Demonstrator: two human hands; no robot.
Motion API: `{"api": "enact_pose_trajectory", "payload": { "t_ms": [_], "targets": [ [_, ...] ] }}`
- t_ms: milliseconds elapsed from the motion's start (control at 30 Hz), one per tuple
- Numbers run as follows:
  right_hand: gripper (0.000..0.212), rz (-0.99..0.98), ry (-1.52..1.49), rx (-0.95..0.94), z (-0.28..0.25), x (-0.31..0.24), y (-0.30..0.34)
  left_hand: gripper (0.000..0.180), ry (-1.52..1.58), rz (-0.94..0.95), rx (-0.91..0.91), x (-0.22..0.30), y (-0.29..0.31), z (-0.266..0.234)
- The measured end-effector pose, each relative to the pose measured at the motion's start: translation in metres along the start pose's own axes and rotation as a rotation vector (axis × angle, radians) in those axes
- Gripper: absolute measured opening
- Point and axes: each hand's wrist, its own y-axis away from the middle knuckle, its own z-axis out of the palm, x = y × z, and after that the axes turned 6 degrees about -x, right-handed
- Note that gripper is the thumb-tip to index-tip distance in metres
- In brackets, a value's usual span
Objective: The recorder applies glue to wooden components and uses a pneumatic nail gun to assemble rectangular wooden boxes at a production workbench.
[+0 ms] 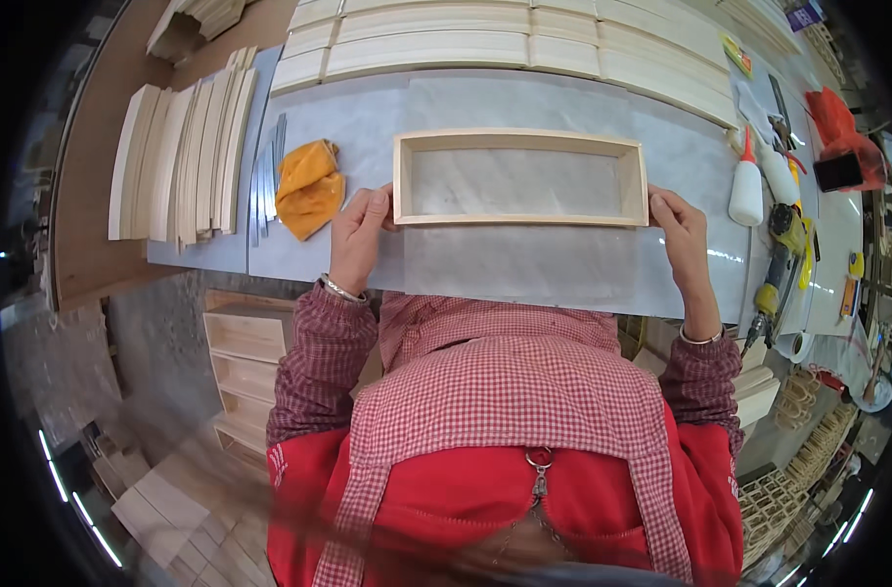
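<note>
The left hand [362, 227] and right hand [678, 225] hold opposite short ends of the pale, rectangular wooden frame [520, 220], between them over the smooth grey table [368, 117]. Even, light pressure should keep its corners square.

Frame [519, 221] pale tan. Cloth [309, 191] at left orange. Apron [505, 391] near, red-and-white check; jacket [426, 519] bright red. Bottle [746, 194] at right white, tip [748, 147] red. Tabletop [353, 112] pale grey-blue.

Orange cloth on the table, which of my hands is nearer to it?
Left. Your left hand is just right of the orange cloth, holding the left end of the wooden frame; your right hand is farther off, at the frame's right end.
</note>
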Motion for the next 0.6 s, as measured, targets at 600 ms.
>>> {"api": "enact_pose_trajectory", "payload": {
  "t_ms": [600],
  "targets": [
    [0.029, 0.154, -0.395, 0.012, -0.022, -0.059, -0.03, 0.045, 0.047, -0.099, 0.071, 0.078, -0.041, -0.007]
  ]
}}
